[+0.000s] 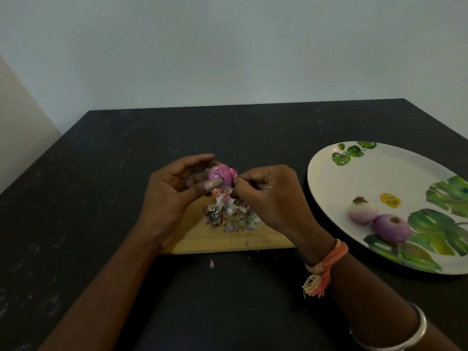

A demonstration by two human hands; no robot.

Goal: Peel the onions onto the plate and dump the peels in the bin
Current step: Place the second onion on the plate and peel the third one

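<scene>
The fingers (pixel 211 184) of the left hand (pixel 174 188) are curling round a pink onion (pixel 220 174). The thumb is pressing across its near side and the others are cupping it from behind, so they are clamped on it. The fingers of the right hand (pixel 268 191) are bunching together at the onion's right side, pinching a skin flap (pixel 235 173) there. Both hands are holding the onion in the air, just above a wooden board (pixel 253 240).

Directly beneath the fingers, a heap of peels (pixel 228 216) in white, pink and dark speckles is lying on the board. The pieces are too tangled to count. One small pink scrap (pixel 211 263) is lying off the board, nearer the person than the fingers, on the black surface (pixel 101 173).

Well to the right of the fingers, a large oval plate (pixel 379 173), white with green leaf prints, is sitting on the surface. It is holding two peeled onions side by side, seemingly touching: a whitish onion (pixel 362 211) with a dry brown tuft on top, and a purple onion (pixel 391 228). Just beyond them a round yellow sticker (pixel 390 200) is clinging to the plate, its dark print too blurred to read.

That is making three onions: one in the fingers, two on the plate.

An orange-and-cream thread band (pixel 324 267) is hanging from the right wrist, and a silver bangle (pixel 405 333) is circling the forearm behind it.
</scene>
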